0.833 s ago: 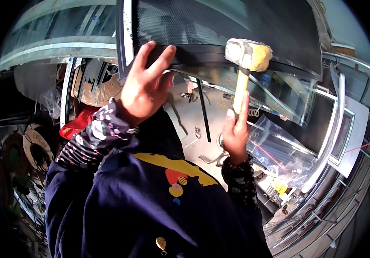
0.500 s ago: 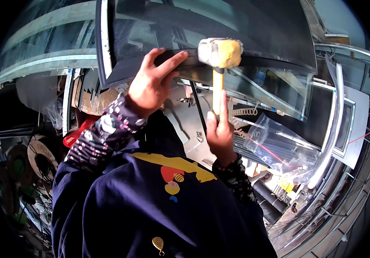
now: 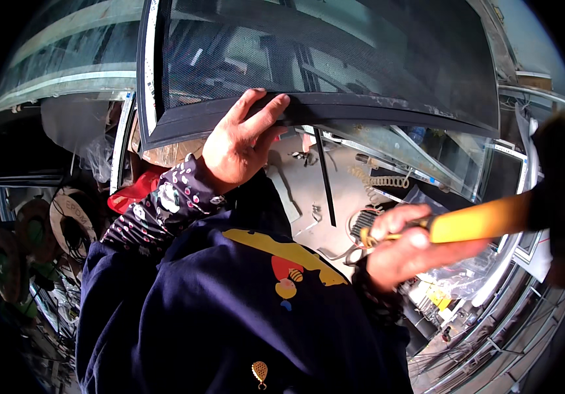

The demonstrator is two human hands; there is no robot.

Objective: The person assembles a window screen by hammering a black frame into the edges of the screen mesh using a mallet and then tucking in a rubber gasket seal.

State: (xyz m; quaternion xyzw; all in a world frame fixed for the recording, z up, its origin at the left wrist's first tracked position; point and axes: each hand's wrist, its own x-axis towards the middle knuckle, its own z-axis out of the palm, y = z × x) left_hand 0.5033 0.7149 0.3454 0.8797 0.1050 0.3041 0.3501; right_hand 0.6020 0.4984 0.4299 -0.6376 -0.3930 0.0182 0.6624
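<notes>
A dark mesh screen panel in a black frame (image 3: pixel 335 108) lies in front of me at the top. My left hand (image 3: pixel 233 148) is on the frame's near bar, toward its left corner. Two fingers reach over the bar onto its top, and the thumb sits at the near edge, partly hidden. Out to the right, away from the panel, my right hand (image 3: pixel 407 253) is closed round a hammer with a yellow handle (image 3: pixel 482 220). The hammer's thick head (image 3: pixel 561 197) is dark and blurred at the right rim of the view.
Glass panes (image 3: pixel 72 62) lie at the far left. Several reels (image 3: pixel 72 217) stand low on the left, near a red bag or cloth (image 3: pixel 138 190). Below the panel are a coiled hose (image 3: pixel 387 180) and a thin black strip (image 3: pixel 325 177). Clear plastic film (image 3: pixel 453 266) lies to the right.
The hammer has swung from over the frame's near bar out to the right and closer to me. My left hand stays on the frame, which sits slightly lower in view.
</notes>
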